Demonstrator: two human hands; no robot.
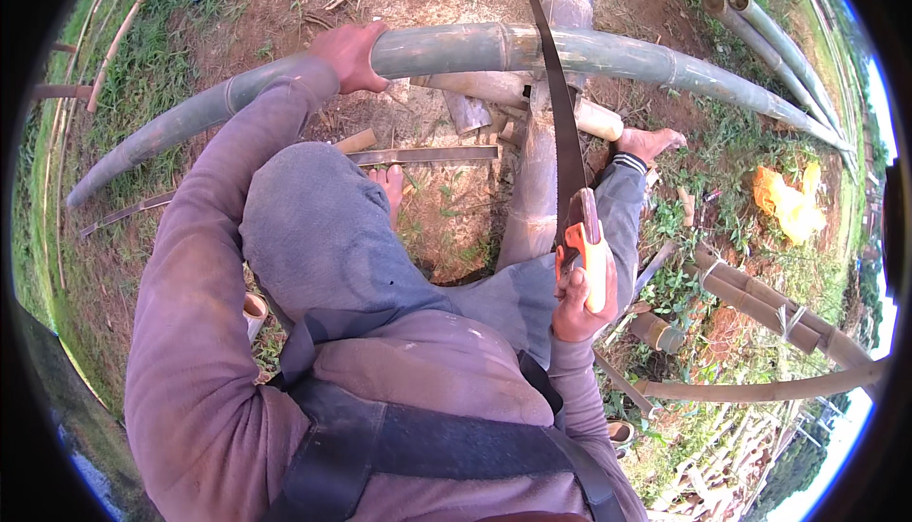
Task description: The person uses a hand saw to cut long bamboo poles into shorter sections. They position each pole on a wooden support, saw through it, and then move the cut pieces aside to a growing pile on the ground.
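**Green bamboo pole steadied by left hand; handsaw held ready in right**

The work concerns a long green bamboo pole (432,51), which lies crosswise in front of the person, over a thick bamboo log (528,194) that runs away from the body. A shorter bamboo length (598,120) lies beneath the pole, close to the log.

Left hand (350,58): clasped over the pole, left of the log, with the thumb on the near side. Right hand (579,305): closed around the orange grip of a handsaw (562,104). The dark blade points away from the body and crosses the pole in view, just right of a node. Contact between blade and bamboo cannot be confirmed from this angle, and no cut is discernible at the crossing.

The person's right foot (648,144) is placed beside the end of the shorter length. A long flat strip (427,154) lies on the near side of the pole, by the left foot (389,188).

Assessment: the step in hand appears to be positioning and bracing the pole for sawing. The next move would call for setting the toothed edge squarely on the chosen mark, with the left hand kept firm and clear of the blade. The curved, rounded pole could roll on its support if that hold slackens.
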